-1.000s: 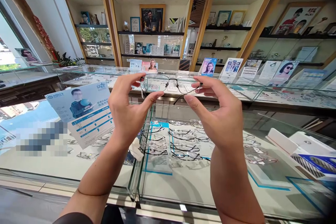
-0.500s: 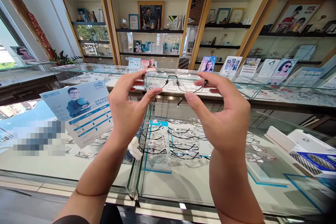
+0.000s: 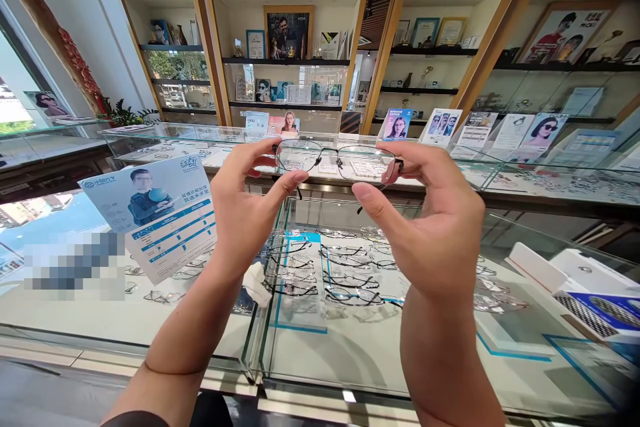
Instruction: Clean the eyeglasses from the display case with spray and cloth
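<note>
A pair of thin black metal-framed glasses (image 3: pixel 330 161) is held up in front of me, above a glass display counter (image 3: pixel 350 347). My left hand (image 3: pixel 250 213) pinches the left lens rim between thumb and fingers. My right hand (image 3: pixel 430 220) pinches the right end of the frame near the hinge. The temples hang folded behind the lenses. A white cloth (image 3: pixel 257 283) shows under my left wrist; whether it touches the wrist is unclear.
Rows of spectacle frames (image 3: pixel 345 277) lie inside the counter below. A blue and white leaflet stand (image 3: pixel 160 213) is at the left. White and blue boxes (image 3: pixel 585 287) sit at the right. Another glass counter (image 3: pixel 525 177) with brochures and wooden shelves (image 3: pixel 287 60) are behind.
Both hands have turned the glasses slightly and shifted them a little to the right; the right end of the frame now sits deeper in my right fingers.
</note>
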The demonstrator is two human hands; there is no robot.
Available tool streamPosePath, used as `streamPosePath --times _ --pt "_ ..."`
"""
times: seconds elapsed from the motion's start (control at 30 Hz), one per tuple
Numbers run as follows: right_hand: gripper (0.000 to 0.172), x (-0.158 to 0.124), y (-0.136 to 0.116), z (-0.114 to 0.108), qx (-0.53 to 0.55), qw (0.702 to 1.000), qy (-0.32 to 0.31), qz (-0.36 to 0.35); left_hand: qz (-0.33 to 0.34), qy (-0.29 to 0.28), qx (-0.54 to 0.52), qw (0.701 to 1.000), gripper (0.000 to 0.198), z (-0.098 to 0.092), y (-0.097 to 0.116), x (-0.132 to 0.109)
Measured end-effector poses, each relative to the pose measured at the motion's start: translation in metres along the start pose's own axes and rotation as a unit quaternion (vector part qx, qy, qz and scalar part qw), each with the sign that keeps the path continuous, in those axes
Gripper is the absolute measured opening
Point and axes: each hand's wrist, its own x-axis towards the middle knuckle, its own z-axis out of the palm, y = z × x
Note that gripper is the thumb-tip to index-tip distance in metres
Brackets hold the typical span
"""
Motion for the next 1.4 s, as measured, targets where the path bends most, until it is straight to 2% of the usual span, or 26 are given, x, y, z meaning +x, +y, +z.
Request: streamPosePath --times 0.23,0.33,0.5,0.73,0.87,1.0,1.23,1.4 --pt "0.037 0.001 0.001 0.0 0.025 0.999 -0.027 0.007 0.039 0.065 0.025 0.997 0.045 -0.002 0.004 -0.001" --pt "0.039 0.002 0.003 0.0 0.033 0.999 -0.035 0.022 0.076 0.09 0.032 0.993 0.045 -0.001 0.006 -0.002" --pt "0.041 0.0 0.006 0.002 0.052 0.997 -0.035 0.047 0.095 0.11 0.03 0.989 0.045 0.002 0.009 -0.002" --pt "0.033 0.0 0.009 0.003 0.049 0.997 -0.038 0.052 0.061 0.088 0.034 0.994 0.052 0.0 0.006 -0.004" --pt "0.035 0.0 0.012 0.006 0.032 0.999 -0.026 0.034 0.085 0.093 0.06 0.99 0.051 -0.001 0.005 -0.002" --pt "0.039 -0.002 0.009 0.009 0.006 1.0 0.015 -0.009 0.095 0.078 0.04 0.992 0.046 0.0 0.003 0.001" --pt "0.039 -0.005 -0.002 0.011 -0.051 0.996 0.051 -0.047 0.014 0.0 -0.023 1.0 0.056 0.008 -0.003 -0.003" --pt "0.045 -0.009 0.0 0.014 -0.045 0.997 0.042 -0.049 -0.006 0.003 -0.019 1.0 0.061 0.016 -0.012 -0.004"
